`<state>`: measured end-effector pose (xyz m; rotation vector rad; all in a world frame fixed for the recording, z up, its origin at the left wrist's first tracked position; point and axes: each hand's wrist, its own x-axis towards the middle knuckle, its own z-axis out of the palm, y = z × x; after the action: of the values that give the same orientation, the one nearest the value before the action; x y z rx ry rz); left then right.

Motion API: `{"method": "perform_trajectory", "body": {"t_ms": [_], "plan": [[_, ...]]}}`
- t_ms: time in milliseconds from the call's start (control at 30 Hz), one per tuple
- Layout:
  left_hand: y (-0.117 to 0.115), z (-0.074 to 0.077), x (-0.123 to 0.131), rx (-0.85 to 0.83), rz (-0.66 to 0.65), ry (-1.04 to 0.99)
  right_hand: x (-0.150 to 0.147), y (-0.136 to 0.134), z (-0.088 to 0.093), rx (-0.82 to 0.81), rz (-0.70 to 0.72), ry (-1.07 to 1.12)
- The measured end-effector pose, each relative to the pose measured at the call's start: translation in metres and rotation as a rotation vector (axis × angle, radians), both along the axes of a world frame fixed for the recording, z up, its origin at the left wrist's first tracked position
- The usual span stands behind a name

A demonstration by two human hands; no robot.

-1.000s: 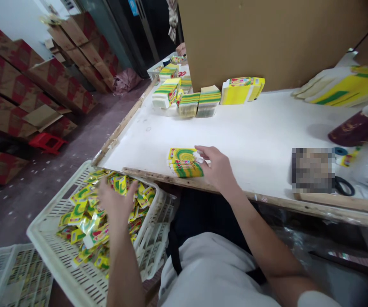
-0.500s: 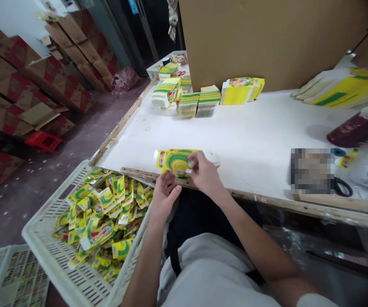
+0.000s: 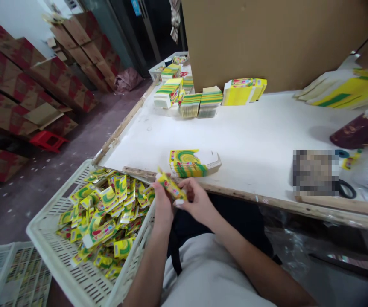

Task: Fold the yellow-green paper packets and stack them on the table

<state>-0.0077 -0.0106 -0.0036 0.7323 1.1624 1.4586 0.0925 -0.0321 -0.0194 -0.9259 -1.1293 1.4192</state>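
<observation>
A small yellow carton is held between both hands, just in front of the table's wooden edge. My left hand grips its left end, and my right hand pinches its right end. Just beyond the hands, a stack of flat yellow and green cartons lies on the white table. At the left, a white plastic basket holds many yellow cartons, below the table's edge.
More carton stacks stand at the table's back beside a brown cardboard panel. A dark cup, a black tape roll and plastic bags are at the right. Large boxes and a red stool stand on the floor.
Both hands have drawn back from the stack toward my body with one carton, which now appears narrower and tilted between them. The view has shifted slightly.
</observation>
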Motion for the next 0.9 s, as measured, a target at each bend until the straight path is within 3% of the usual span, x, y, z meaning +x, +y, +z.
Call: {"method": "perform_trajectory", "body": {"t_ms": [100, 200, 300, 400, 433, 467, 533, 633, 700, 800, 833, 900], "plan": [[-0.003, -0.008, 0.001, 0.106, -0.046, 0.101, 0.012, 0.008, -0.001, 0.012, -0.057, 0.043], [-0.004, -0.007, 0.0, 0.117, -0.067, 0.178, 0.021, 0.011, 0.0, 0.062, -0.079, -0.045], [-0.006, 0.008, -0.008, 0.177, -0.027, 0.388, 0.032, 0.012, 0.002, 0.187, -0.201, -0.221], [-0.013, 0.034, -0.018, 0.411, 0.175, 0.662, 0.045, 0.009, 0.011, 0.409, -0.29, -0.564], [-0.016, 0.043, -0.021, 0.483, 0.176, 0.755, 0.047, 0.007, 0.016, 0.49, -0.305, -0.688], [-0.018, 0.05, -0.023, 0.526, 0.118, 0.863, 0.048, 0.004, 0.021, 0.567, -0.306, -0.787], [-0.019, 0.058, -0.023, 0.498, -0.137, 1.097, 0.048, -0.001, 0.03, 0.701, -0.283, -0.892], [-0.018, 0.052, -0.016, 0.32, -0.547, 1.197, 0.045, -0.008, 0.036, 0.791, -0.258, -0.848], [-0.018, 0.042, -0.009, 0.222, -0.635, 1.134, 0.043, -0.009, 0.034, 0.725, -0.357, -0.728], [-0.022, 0.03, 0.002, 0.173, -0.567, 1.08, 0.04, -0.008, 0.029, 0.465, -0.517, -0.383], [-0.023, 0.029, 0.005, 0.175, -0.55, 1.074, 0.039, -0.007, 0.027, 0.354, -0.488, -0.243], [-0.025, 0.028, 0.008, 0.197, -0.551, 1.068, 0.034, -0.005, 0.024, 0.144, -0.288, 0.007]]}}
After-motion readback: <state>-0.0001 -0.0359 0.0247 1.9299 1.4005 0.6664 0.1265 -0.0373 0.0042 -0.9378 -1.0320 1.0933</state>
